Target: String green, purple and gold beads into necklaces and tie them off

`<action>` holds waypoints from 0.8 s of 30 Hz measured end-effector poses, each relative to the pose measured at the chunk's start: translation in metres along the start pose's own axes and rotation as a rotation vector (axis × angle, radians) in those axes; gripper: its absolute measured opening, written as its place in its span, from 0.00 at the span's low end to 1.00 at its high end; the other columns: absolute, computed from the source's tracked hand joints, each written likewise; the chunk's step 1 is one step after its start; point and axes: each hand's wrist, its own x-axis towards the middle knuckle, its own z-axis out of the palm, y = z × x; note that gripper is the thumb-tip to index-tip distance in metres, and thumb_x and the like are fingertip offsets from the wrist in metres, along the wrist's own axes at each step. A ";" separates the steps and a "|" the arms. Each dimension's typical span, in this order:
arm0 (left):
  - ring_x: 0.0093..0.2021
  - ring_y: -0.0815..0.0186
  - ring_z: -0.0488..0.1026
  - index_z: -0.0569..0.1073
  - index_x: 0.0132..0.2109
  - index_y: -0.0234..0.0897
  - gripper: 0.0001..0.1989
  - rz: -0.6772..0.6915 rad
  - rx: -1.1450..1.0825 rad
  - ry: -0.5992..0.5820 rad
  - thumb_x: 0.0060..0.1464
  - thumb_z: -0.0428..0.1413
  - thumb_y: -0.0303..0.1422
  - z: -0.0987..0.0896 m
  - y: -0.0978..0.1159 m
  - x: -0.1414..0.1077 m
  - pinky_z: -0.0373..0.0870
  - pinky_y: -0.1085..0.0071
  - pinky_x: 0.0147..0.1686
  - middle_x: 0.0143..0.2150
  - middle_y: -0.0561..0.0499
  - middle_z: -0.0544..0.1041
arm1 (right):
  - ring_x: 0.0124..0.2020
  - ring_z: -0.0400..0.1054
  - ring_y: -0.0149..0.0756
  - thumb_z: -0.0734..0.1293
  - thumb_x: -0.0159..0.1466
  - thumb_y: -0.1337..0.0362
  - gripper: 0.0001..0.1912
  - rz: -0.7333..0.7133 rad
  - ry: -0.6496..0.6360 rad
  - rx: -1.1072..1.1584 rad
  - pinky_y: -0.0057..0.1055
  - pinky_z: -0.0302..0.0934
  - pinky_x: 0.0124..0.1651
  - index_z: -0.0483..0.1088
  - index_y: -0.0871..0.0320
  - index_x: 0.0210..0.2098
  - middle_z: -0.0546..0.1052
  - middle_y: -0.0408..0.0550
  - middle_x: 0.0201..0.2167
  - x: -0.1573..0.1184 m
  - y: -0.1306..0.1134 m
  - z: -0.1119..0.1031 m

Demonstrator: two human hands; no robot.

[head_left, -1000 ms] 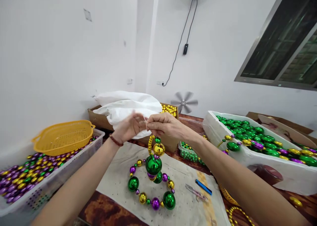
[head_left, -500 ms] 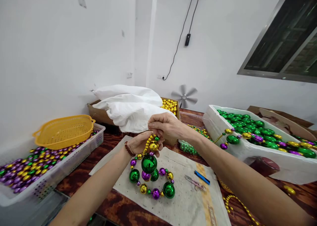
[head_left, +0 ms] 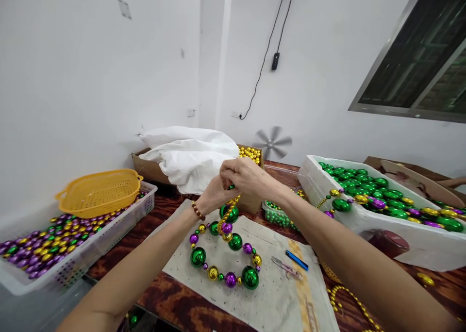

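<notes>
Above a pale cloth (head_left: 265, 307) on a wood-patterned table (head_left: 174, 295), two bare hands meet over a bead necklace (head_left: 235, 241). Its lower loop of green, gold and purple balls lies on the cloth, and its upper part rises, gold beads and a big green ball among it, to the hands. The left hand (head_left: 217, 192), a beaded bracelet (head_left: 197, 210) at its wrist, has its fingers closed around the upper end. The right hand (head_left: 244, 176) presses against it, fingers curled in tight; their tips are hidden, so whether they grip anything cannot be told. Near the cloth's right side lie a pink-handled tool (head_left: 286, 267) and, just beside it, a blue one. At left, a yellow basket (head_left: 98, 173) sits on a white crate (head_left: 78, 257) of mixed beads. At right, a foam box (head_left: 367, 237) holds green beads (head_left: 364, 189), with a mixed strand (head_left: 379, 203) draped over them. Behind the hands, a white sack (head_left: 192, 150) covers part of a carton (head_left: 149, 171); a fan (head_left: 270, 145) stands near the wall.
</notes>
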 end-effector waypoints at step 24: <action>0.30 0.70 0.73 0.73 0.32 0.32 0.06 0.239 -0.120 -0.076 0.57 0.60 0.29 0.002 0.176 0.117 0.69 0.72 0.34 0.27 0.51 0.71 | 0.20 0.59 0.28 0.71 0.59 0.69 0.13 -0.238 0.513 0.337 0.27 0.58 0.24 0.68 0.56 0.21 0.68 0.41 0.18 0.051 0.021 -0.173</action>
